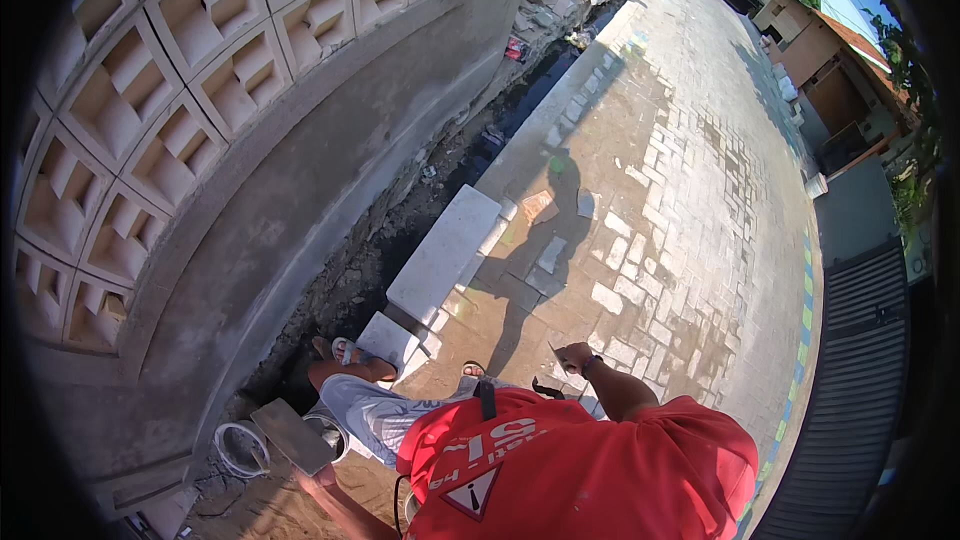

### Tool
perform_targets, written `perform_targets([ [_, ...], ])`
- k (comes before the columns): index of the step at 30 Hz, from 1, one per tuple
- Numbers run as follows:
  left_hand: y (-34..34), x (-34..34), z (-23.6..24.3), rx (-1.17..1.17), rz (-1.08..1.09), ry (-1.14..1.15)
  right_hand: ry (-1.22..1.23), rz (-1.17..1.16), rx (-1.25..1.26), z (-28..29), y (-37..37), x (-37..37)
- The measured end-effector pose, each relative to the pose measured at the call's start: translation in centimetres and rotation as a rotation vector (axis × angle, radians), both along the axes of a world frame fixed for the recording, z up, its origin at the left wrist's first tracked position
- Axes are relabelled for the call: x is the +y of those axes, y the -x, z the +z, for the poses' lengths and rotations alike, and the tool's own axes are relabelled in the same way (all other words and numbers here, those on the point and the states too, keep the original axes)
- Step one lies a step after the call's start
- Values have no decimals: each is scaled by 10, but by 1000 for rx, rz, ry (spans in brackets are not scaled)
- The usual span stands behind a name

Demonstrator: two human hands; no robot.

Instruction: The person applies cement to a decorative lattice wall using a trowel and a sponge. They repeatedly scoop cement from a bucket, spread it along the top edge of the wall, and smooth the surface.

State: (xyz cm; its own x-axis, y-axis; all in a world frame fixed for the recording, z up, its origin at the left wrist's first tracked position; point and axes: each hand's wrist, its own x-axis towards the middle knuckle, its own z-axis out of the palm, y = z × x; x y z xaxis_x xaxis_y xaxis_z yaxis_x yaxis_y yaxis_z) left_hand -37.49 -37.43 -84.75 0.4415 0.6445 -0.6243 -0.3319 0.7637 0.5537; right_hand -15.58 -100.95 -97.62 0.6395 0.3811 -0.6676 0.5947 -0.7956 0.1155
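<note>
Board (291, 434): one, in left hand (320, 481).

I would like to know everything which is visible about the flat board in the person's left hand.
The flat board is a thin, plain, dull grey-brown rectangle; its material is unclear, perhaps wood. The left hand holds it at the near end. It lies slantwise in the view, overlapping two round buckets; whether it touches them, I cannot tell.
</note>
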Motion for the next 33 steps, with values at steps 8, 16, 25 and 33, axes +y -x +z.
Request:
perform_targets([
  [8, -163, -66, 36, -333, -589, 64, 97, -650, 231, 0, 153, -122],
  [16, -194, -142, 71, -268, -890, 10, -64, -274, -27, -51, 119, -87],
  [25, -189, -170, 102, -349, -856, 35, -988, -1766, 27, 19, 84, -48],
  [33, -177, -170, 116, -337, -769, 118, -26, -359, 32, -49, 126, -132],
])
